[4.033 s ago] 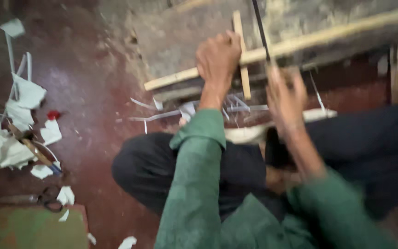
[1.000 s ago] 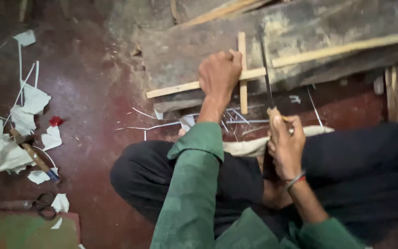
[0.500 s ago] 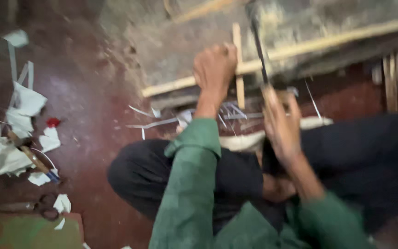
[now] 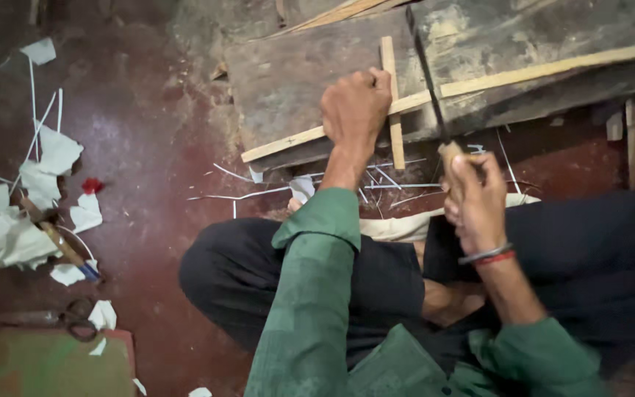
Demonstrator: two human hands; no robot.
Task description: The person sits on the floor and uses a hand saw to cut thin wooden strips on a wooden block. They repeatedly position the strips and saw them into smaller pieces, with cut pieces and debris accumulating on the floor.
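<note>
Left hand (image 4: 356,110), upper centre, gripped a short upright bamboo stick (image 4: 391,103) against a wooden block (image 4: 295,81); right hand (image 4: 475,202) clasped a long knife (image 4: 426,81) just beside it.

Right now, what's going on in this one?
A person sits cross-legged on the floor at a worn wooden block. The left hand pins a short stick upright against the block. The right hand grips a long knife, its blade beside the stick. Paper scraps and scissors lie to the left.

Floor workshop, wooden block (image 4: 317,66), paper scraps (image 4: 9,235)
</note>
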